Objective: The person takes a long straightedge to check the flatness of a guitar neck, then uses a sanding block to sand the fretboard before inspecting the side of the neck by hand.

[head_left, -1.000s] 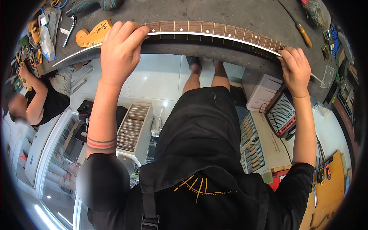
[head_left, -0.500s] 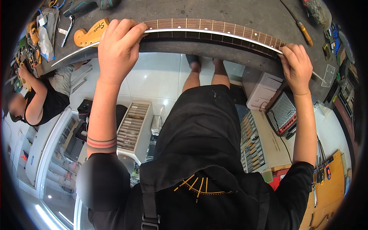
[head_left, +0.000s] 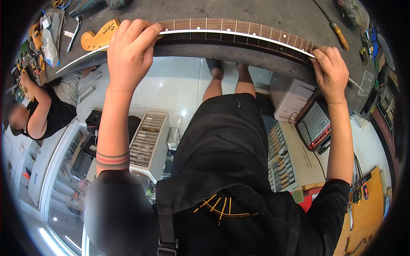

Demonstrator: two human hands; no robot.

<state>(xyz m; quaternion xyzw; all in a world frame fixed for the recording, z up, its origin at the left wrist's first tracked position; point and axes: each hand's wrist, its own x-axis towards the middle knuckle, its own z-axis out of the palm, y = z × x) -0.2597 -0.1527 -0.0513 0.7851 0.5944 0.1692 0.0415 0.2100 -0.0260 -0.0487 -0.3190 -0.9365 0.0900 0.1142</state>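
Observation:
A guitar neck (head_left: 241, 27) with a dark fretboard, metal frets and pale dot inlays lies across the bench near its front edge. Its honey-coloured headstock (head_left: 101, 37) points left. Along the fretboard runs a long thin metal straightedge (head_left: 205, 30), its left end passing beyond the headstock and over the bench edge. My left hand (head_left: 129, 55) is closed on the straightedge by the headstock end, thumb below and fingers over the top. At the opposite end, my right hand (head_left: 331, 72) pinches the straightedge, its fingertips hiding the neck's end.
On the bench are a chrome wrench (head_left: 74, 35), a power drill (head_left: 90, 6) and a wooden-handled tool (head_left: 340, 37). A clear plastic plate (head_left: 365, 83) lies beyond my right hand. Below stand a drawer cabinet (head_left: 149, 141) and an amplifier (head_left: 315, 123). Another person (head_left: 40, 104) works at far left.
Both hands keep their grip. My left hand, with the headstock and left part of the straightedge, has shifted very slightly up and left; my right hand is almost unmoved.

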